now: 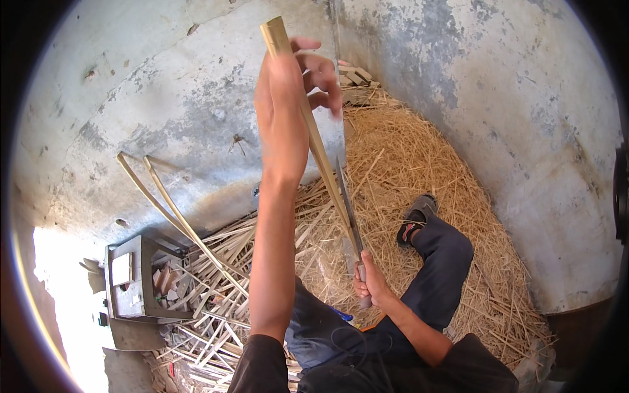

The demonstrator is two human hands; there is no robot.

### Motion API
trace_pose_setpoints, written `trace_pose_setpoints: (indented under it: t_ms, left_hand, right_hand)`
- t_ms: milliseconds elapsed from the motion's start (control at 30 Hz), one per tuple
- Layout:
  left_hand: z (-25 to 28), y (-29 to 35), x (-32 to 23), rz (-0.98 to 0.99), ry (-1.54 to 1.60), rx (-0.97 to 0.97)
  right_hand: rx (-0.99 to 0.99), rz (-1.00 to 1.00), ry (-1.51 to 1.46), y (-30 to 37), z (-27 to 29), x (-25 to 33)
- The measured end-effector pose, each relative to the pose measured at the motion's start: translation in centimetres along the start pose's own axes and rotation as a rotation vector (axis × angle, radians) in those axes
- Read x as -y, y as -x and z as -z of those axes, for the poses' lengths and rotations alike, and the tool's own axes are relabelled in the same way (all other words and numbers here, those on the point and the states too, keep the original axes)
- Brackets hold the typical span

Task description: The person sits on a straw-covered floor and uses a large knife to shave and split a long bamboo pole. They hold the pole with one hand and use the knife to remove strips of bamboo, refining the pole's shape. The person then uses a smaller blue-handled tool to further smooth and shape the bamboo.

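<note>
My left hand (285, 105) is raised high, with a long split bamboo strip (322, 157) lying between its thumb and loosely curled fingers. The fingers are a little blurred. The strip's thick end sticks out above the hand, and the rest slants down to the right. Lower down, my right hand (373, 281) is closed round the handle of a long narrow knife (347, 203), its blade pointing up. The blade runs close along the strip's lower part; whether it cuts in I cannot tell. The strip's lower end meets my right hand.
Two long bamboo strips (171, 213) lean against the left wall. Beneath them lies a heap of thin split strips (216, 262) beside a wooden box (128, 278). Shavings (406, 150) cover the floor around my shoe (418, 219). Wooden blocks (357, 76) sit in the far corner.
</note>
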State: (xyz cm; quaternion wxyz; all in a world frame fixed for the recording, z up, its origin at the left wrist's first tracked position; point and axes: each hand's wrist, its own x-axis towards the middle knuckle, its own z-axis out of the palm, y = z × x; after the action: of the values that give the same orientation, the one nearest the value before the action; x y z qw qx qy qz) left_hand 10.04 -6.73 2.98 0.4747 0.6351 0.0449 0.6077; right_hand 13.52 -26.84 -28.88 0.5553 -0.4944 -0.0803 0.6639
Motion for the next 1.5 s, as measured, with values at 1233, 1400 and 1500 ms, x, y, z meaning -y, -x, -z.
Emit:
trace_pose_setpoints:
  t_ms: [1233, 1400, 1500]
  left_hand:
    - [-0.3, -1.2, 0.6, -0.139, -0.301, -0.187]
    - [0.7, -1.1, 0.7, -0.043, -0.267, -0.238]
    - [0.6, -1.6, 0.9, -0.041, -0.279, -0.225]
  right_hand:
    - [-0.057, 0.464, 0.042, 1.2, -2.8, 1.4]
    - [-0.173, 0.04, -0.006, -0.3, 0.0, -2.4]
    - [-0.125, -0.006, -0.08, 0.1, -0.3, -0.8]
